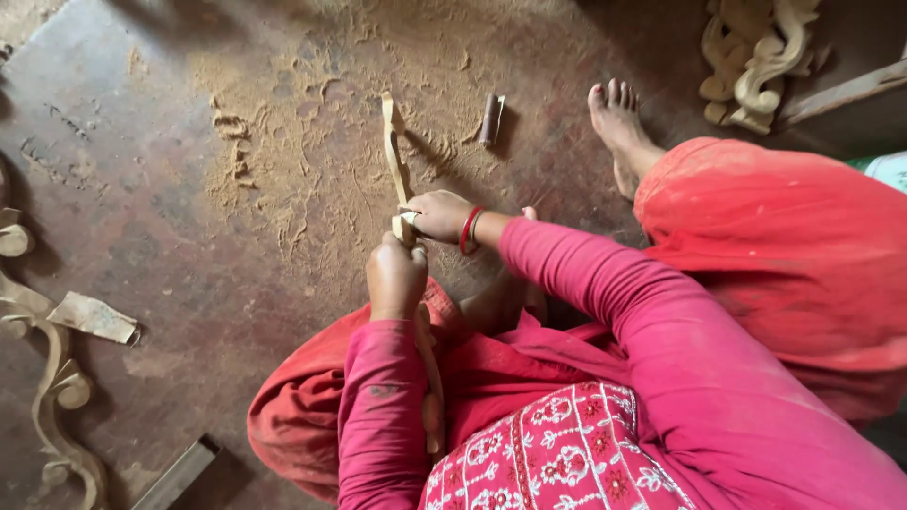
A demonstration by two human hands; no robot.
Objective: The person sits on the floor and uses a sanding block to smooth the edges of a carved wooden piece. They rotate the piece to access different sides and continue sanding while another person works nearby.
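She sits low on the floor, and both hands are busy on one long strip of pale carved wood (395, 156), thin and wavy along its edges, which runs away from her over the dusty ground and back under her left forearm towards her lap. The left hand (396, 276) is a closed fist wrapped round the strip, knuckles up. The right hand (440, 215) sits just beyond it, fingers curled shut over a small folded scrap of sandpaper (405, 225) pressed against the wood, with the two hands almost touching. A red bangle (469, 229) rings the right wrist, and both sleeves are deep pink cloth, the front of the dress stitched with white flowers. All around the far end of the strip the brown stone floor (142, 142) is coated in fine tan sawdust (302, 123), ridged and scuffed into little heaps. Just past the right hand lies a small dark roll of sandpaper (490, 118), and beyond that her bare foot (619, 127). Well off to the left of her hands a curly scrolled carving (59, 397) lies flat, with a torn sheet of sandpaper (93, 316) on it. Far to the right, another carving (761, 57) of pale scrollwork rests.
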